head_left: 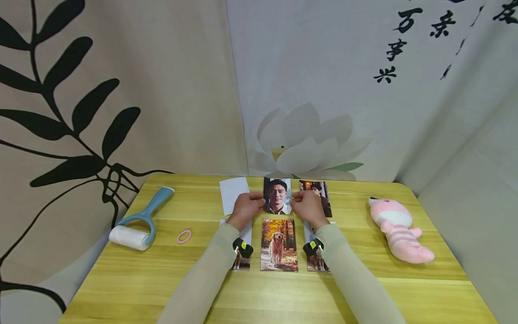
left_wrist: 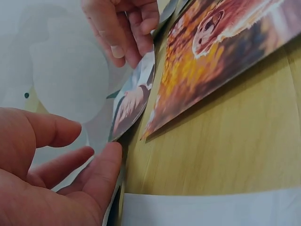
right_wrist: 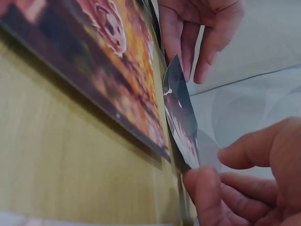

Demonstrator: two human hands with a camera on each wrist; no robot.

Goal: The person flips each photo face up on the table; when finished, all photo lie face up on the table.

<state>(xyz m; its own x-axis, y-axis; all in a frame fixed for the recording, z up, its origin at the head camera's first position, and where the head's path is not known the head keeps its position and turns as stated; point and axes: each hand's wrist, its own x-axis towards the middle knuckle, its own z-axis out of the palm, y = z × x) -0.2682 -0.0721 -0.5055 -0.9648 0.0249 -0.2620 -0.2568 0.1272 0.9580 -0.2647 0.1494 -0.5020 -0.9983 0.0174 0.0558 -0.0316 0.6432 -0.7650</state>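
Note:
A portrait photo (head_left: 277, 196) lies in the middle of the back row, between the two hands. My left hand (head_left: 246, 209) touches its left edge with the fingertips, thumb apart from the fingers in the left wrist view. At the opposite edge is my right hand (head_left: 310, 208), its thumb likewise apart from the fingers in the right wrist view. That hand partly covers a second portrait photo (head_left: 326, 204). Left of the middle portrait, beside the left hand, lies a blank white card (head_left: 234, 193). A dog photo (head_left: 279, 245) sits in front of the middle portrait, between the forearms.
Two more photos, one on the left (head_left: 246, 233) and one on the right (head_left: 317, 264), are partly hidden under the forearms. A blue-handled lint roller (head_left: 131, 237) and a pink ring (head_left: 184, 236) lie on the left. On the right is a pink plush toy (head_left: 398, 230).

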